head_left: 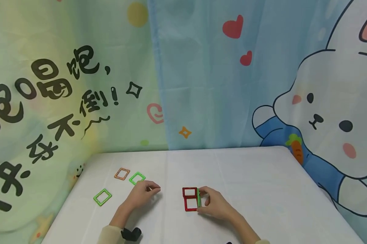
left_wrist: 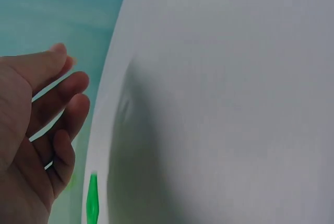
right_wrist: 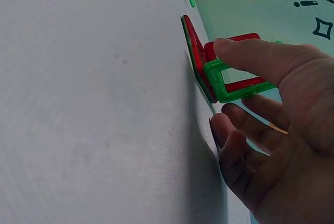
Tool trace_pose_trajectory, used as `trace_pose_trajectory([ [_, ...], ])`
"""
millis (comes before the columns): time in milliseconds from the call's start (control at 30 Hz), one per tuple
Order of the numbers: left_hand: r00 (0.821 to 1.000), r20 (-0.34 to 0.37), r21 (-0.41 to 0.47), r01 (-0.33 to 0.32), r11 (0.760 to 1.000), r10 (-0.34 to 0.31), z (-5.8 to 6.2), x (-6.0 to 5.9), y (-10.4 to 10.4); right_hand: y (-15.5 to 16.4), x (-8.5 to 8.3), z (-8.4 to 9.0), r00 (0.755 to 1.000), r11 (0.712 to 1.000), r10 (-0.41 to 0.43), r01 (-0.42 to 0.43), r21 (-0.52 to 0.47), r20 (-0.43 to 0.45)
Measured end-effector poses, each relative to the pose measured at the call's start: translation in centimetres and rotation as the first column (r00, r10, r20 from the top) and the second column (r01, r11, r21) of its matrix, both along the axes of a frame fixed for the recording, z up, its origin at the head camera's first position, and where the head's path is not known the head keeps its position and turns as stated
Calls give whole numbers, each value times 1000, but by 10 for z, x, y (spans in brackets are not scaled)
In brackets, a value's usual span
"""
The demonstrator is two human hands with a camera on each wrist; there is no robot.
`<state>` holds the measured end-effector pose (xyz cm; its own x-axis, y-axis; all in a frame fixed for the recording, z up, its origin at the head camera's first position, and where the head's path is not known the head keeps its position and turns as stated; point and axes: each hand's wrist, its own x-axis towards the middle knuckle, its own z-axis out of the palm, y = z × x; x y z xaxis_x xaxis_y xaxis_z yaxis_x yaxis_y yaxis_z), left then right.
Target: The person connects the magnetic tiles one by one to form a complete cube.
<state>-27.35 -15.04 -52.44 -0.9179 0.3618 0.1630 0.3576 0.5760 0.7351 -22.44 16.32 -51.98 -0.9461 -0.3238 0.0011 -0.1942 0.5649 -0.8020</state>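
Pinching a green frame [head_left: 198, 199] between the thumb and fingers of the right hand [head_left: 213, 203]. Standing upright there, along the right side of two red pieces: a flat red frame [head_left: 191, 209] lying on the white table [head_left: 263, 189], and an upright red frame [head_left: 190, 188] rising at its far edge. Gripping nothing with the left hand [head_left: 143, 194], raised above the table with loosely bent fingers. Lying just beyond that hand and partly hidden by it, a second green frame [head_left: 133, 176]. Resting farther left, an orange frame [head_left: 117, 172] and a third green frame [head_left: 99, 193]. Hanging behind, a printed curtain [head_left: 198, 84].
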Motion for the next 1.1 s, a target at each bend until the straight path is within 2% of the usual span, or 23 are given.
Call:
trace_pose_trajectory([
  [167, 991, -39, -42, -133, 990, 132, 2, 0, -27, 2, -1, 2, 1000, 1000, 16, -16, -1, 10],
  [333, 957, -26, -73, -289, 955, 287, 6, -4, -50, 1, -4, 1, 999, 999, 35, -35, 6, 7],
  [433, 938, -15, -84, -345, 935, 345, 6, -8, -59, 1, -5, 0, 999, 999, 39, -39, -1, 2],
  [633, 924, -4, -118, -380, 918, 382, -1, -8, -65, 1, -5, -4, 999, 999, 37, -37, -1, -2],
  [867, 926, -19, -124, -376, 918, 376, -4, -4, -64, 4, -1, 2, 995, 995, 99, -99, 9, -25],
  [967, 926, -14, -134, -376, 917, 378, -7, -5, -64, 6, 0, 5, 992, 994, 110, -109, 7, -55],
  [1100, 918, 1, -151, -391, 908, 396, -10, -7, -62, 5, -1, 6, 984, 995, 99, -93, 47, -150],
])
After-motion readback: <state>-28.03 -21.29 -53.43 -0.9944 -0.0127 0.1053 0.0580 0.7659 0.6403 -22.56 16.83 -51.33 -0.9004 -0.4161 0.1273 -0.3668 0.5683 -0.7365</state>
